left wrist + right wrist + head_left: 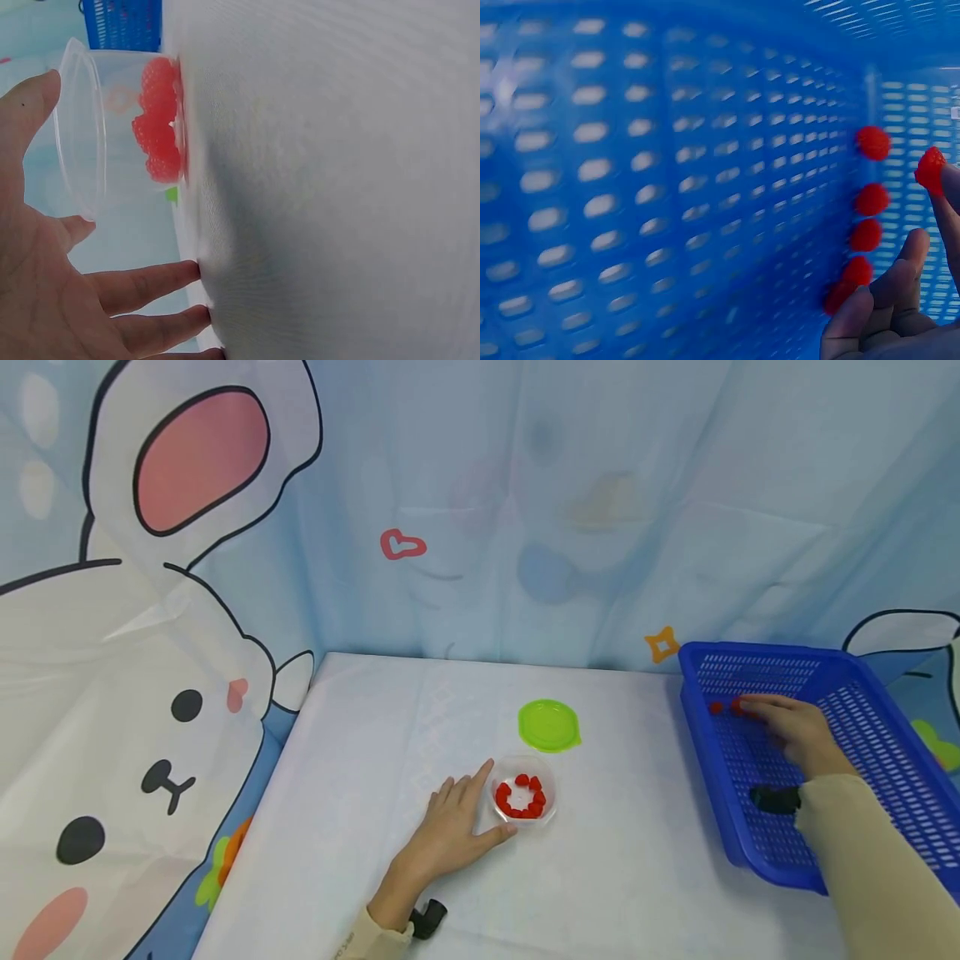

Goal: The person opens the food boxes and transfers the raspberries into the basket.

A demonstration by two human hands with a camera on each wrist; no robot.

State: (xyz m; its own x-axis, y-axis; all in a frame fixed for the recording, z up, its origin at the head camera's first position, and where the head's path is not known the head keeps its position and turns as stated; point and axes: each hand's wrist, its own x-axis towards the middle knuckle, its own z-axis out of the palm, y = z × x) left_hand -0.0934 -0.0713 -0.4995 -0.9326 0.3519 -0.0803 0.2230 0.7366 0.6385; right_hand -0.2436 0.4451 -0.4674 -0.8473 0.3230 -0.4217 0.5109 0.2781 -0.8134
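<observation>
A clear round plastic cup [552, 785] stands on the white table with several red raspberries [159, 127] at its bottom. My left hand [448, 831] is beside it, thumb and index fingertip touching its rim with the fingers spread. In the left wrist view, the other fingertips rest on the tabletop. At the right, my right hand [804, 735] reaches into a blue perforated basket [708, 777]. Thumb and finger pinch one raspberry [931, 171], seen in the right wrist view. Several more raspberries [872, 199] lie in a row along the basket's inside edge.
A green lid [550, 725] with a small tab lies flat behind the cup. Behind the table hangs a light blue printed curtain [480, 460]. A raised basket wall [697, 743] stands between the cup and the right hand.
</observation>
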